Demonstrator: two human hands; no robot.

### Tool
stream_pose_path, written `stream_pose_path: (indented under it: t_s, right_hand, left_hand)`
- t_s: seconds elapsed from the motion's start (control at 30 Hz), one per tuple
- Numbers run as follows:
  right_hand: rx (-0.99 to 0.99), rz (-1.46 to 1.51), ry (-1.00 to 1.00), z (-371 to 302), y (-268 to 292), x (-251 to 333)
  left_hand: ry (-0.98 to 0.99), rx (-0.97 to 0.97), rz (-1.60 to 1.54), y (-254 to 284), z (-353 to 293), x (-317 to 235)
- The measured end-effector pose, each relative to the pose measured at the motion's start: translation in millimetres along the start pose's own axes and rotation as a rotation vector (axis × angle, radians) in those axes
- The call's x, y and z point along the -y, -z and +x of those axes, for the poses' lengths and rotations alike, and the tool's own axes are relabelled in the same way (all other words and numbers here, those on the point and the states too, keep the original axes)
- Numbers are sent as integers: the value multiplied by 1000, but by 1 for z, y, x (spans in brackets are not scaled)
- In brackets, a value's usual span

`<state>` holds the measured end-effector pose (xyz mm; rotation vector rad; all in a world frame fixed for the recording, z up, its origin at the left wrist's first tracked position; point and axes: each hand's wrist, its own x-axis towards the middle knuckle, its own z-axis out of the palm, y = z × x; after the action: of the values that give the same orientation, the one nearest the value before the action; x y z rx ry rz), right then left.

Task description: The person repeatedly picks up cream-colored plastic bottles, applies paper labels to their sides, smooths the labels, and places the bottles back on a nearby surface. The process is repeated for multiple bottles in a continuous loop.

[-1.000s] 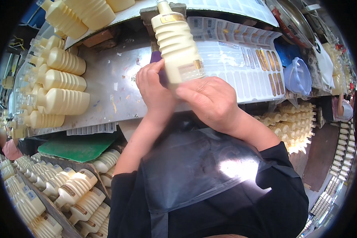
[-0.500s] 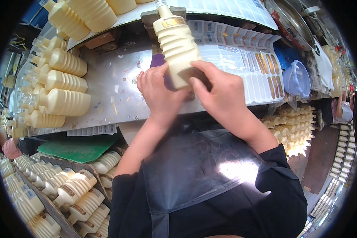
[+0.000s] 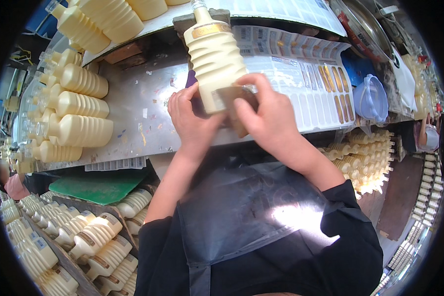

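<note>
A cream-coloured bottle (image 3: 216, 56) with wavy ribs and a clear neck lies in front of me, neck pointing away. A gold label band (image 3: 209, 30) crosses its shoulder. My left hand (image 3: 192, 118) is closed on the bottle's lower left side, near its base. Between the thumb and fingers of my right hand (image 3: 274, 111) is a thin brown flat piece (image 3: 244, 98), held against the bottle's lower right part. A greyish patch shows on the bottle beside that piece. The bottle's far end rests at a dark block (image 3: 182, 22).
Several cream bottles (image 3: 84, 101) lie stacked on the metal table (image 3: 138, 108) at left. Right of the bottle lie label sheets (image 3: 301, 93), some with gold strips. A light-blue basket (image 3: 371, 98) stands beyond. Crates of bottles (image 3: 96, 234) and a green board (image 3: 98, 185) are at lower left.
The brown piece in my right hand has tilted and swung out, showing more of its face. The bottle has shifted slightly left and toward me, with its label band turned more into view.
</note>
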<state>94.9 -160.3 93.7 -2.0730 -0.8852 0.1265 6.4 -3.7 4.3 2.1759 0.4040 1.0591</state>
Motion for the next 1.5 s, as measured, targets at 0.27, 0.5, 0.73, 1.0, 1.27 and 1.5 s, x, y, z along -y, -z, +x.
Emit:
stream_pose_path:
  t_s: [0.27,0.5,0.73,1.0,1.27,1.5]
  right_hand:
    - [6,149,-290,-3,1,-44]
    - [-43,337,-232,-8,3,-38]
    - [-10,108,-54,-2,6,1]
    - [28,-80,41,6,0,25]
    - [8,-95,96,0,-9,18]
    - [-103,125,-114,-5,-11,-38]
  left_hand:
    - [234,127,-250,11,-4,23]
    - [234,181,-243,19,1,20]
    - [-42,35,9,14,9,-4]
    - [-109,8,61,13,13,-7]
    - [-89,0,61,9,11,-5]
    - [177,112,-214,19,1,25]
